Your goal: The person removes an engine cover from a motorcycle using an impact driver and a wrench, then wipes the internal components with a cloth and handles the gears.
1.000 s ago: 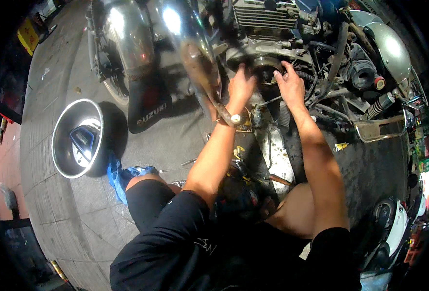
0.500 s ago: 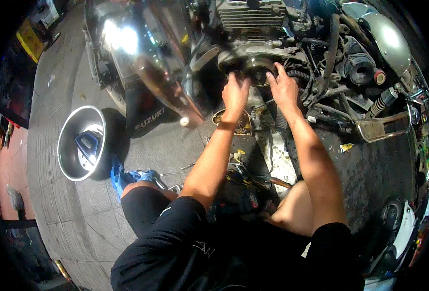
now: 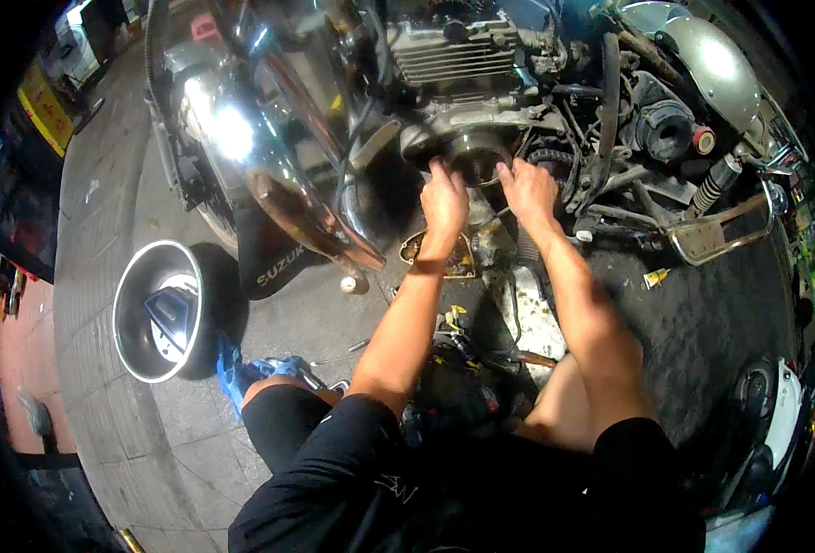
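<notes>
Both my hands reach forward to the opened lower side of a motorcycle engine [image 3: 454, 57]. A round, dark metal flywheel [image 3: 478, 146] sits in its housing there. At the flywheel's left edge is my left hand [image 3: 443, 201], fingers bent and their tips partly lost in shadow. My right hand [image 3: 529, 192] grips the right edge, thumb and forefinger close to the rim. Below the engine, near my left wrist, an engine side cover [image 3: 464, 264] lies on the floor with its hollow side up.
To the left stands a metal basin [image 3: 129, 304] with a dark side panel [image 3: 175, 311] inside. A chrome exhaust pipe [image 3: 320, 226] runs left of my hands. Tools [image 3: 458, 323] lie between my knees. A small yellow tube [image 3: 655, 277] and a footrest frame [image 3: 721, 235] are at right.
The view has shifted, so the engine, basin and floor things sit lower in it. My hands stay at the flywheel, and the right fingers have come lower along its right edge.
</notes>
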The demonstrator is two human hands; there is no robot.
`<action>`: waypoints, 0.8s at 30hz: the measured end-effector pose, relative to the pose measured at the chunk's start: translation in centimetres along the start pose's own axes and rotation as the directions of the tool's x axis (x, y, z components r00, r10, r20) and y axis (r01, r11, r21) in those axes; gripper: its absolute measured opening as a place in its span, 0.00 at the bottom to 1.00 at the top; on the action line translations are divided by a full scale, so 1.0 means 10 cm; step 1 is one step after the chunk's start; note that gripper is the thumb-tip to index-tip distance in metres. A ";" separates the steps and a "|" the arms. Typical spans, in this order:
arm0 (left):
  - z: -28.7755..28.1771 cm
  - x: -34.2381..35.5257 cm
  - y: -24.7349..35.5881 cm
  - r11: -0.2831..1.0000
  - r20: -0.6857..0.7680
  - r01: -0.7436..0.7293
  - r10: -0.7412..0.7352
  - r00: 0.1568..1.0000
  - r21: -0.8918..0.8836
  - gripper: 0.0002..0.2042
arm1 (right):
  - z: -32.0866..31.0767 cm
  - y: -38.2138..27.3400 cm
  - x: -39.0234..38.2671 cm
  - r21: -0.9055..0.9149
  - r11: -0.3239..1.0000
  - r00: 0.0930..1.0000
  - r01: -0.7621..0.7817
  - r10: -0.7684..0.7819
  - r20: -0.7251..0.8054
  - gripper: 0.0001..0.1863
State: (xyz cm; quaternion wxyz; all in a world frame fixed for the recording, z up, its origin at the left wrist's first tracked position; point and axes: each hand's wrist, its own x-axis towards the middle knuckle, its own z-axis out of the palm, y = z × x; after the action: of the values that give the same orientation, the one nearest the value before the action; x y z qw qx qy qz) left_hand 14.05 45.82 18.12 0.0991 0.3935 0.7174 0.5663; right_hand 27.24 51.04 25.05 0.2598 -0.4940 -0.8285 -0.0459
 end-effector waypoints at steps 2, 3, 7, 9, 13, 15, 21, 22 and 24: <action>0.00 -0.01 0.02 1.000 0.005 0.001 -0.001 1.000 -0.024 0.18 | -0.02 -0.02 0.00 0.000 1.000 1.000 0.003 -0.003 -0.011 0.20; 0.00 -0.02 0.02 1.000 -0.010 -0.020 0.020 1.000 0.007 0.18 | -0.01 -0.01 0.00 0.000 1.000 1.000 0.006 -0.006 -0.015 0.20; -0.06 -0.01 0.07 0.991 0.009 -0.099 0.099 0.995 0.090 0.19 | 0.04 0.06 -0.03 0.076 0.997 0.999 -0.025 0.029 -0.045 0.19; -0.10 0.02 0.09 0.990 0.026 -0.064 0.061 0.998 0.124 0.18 | 0.07 0.03 -0.02 0.105 0.993 0.998 -0.055 0.059 -0.032 0.19; -0.09 0.06 0.05 0.984 0.027 -0.106 0.104 0.994 0.140 0.18 | 0.07 0.01 -0.01 0.119 0.988 0.994 -0.099 0.104 -0.030 0.19; -0.06 0.04 0.07 0.984 0.012 -0.094 0.094 0.996 0.150 0.19 | 0.10 0.10 -0.01 0.124 0.991 0.997 -0.041 0.049 -0.063 0.18; 0.02 -0.01 0.07 0.996 -0.066 -0.037 0.042 0.997 0.080 0.20 | -0.03 0.06 -0.03 0.124 0.992 0.997 0.029 -0.020 -0.078 0.18; 0.01 -0.01 0.05 0.994 -0.066 -0.068 0.073 0.995 0.084 0.19 | -0.03 0.05 -0.03 0.143 0.990 0.998 0.012 -0.002 -0.070 0.18; -0.03 0.01 0.02 0.988 -0.062 -0.129 0.134 0.989 0.088 0.18 | -0.03 0.02 -0.04 0.178 0.984 0.998 -0.024 0.033 -0.051 0.17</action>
State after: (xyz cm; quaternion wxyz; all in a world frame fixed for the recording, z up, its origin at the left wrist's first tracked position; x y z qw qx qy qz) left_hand 13.90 45.66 18.38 0.0205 0.4242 0.7159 0.5541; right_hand 27.70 50.67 25.10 0.3255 -0.4794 -0.8148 0.0185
